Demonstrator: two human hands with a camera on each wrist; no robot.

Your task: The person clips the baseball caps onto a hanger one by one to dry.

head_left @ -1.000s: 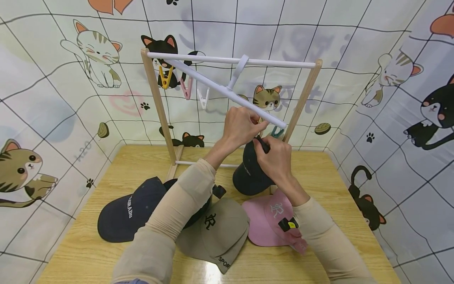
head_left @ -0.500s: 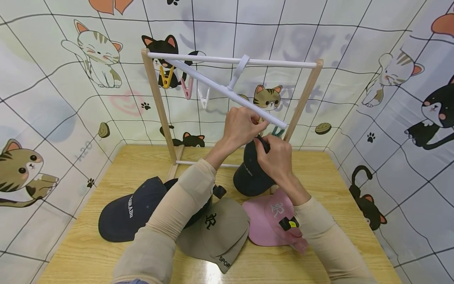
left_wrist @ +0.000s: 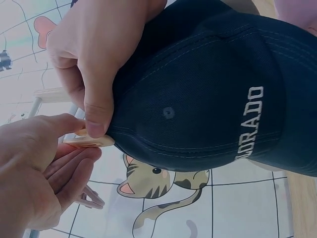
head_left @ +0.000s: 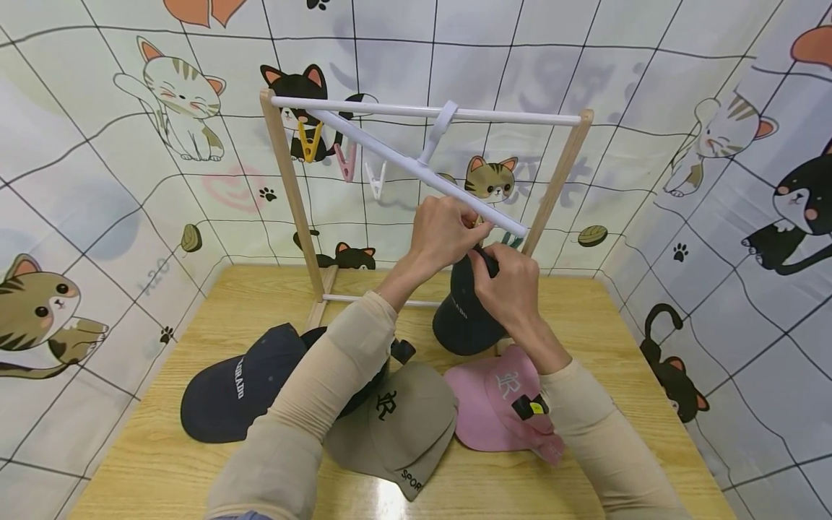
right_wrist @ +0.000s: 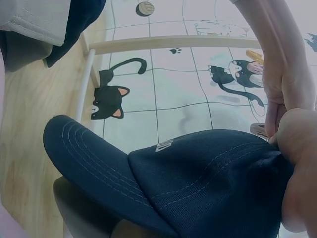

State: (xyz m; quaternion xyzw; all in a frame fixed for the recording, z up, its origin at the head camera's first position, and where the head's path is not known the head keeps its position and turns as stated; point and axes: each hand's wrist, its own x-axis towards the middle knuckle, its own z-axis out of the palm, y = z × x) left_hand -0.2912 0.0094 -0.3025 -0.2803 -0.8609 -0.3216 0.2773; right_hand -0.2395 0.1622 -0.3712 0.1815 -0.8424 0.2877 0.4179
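Observation:
My right hand (head_left: 512, 282) grips a navy cap (head_left: 463, 318) by its gathered back edge, holding it with the brim downward under a white hanger (head_left: 403, 160). White lettering ending in "ORADO" shows on the cap's front in the left wrist view. Just below the hanger's lower arm, my left hand (head_left: 443, 232) pinches a peach clothespin (left_wrist: 91, 142) whose tip meets the cap's edge, beside the right thumb. A teal clothespin (head_left: 512, 239) hangs at the hanger's low end. The hanger tilts down to the right.
The hanger hooks onto a wood rack's white rail (head_left: 520, 117). Yellow (head_left: 309, 141), pink (head_left: 347, 162) and white (head_left: 375, 179) clothespins hang from it. On the table lie another navy cap (head_left: 240, 386), a khaki cap (head_left: 396, 419) and a pink cap (head_left: 490, 401).
The right hand and the navy cap have shifted slightly to the right. The yellow, pink and white clothespins have swung a little rightward; the left hand stays almost in place.

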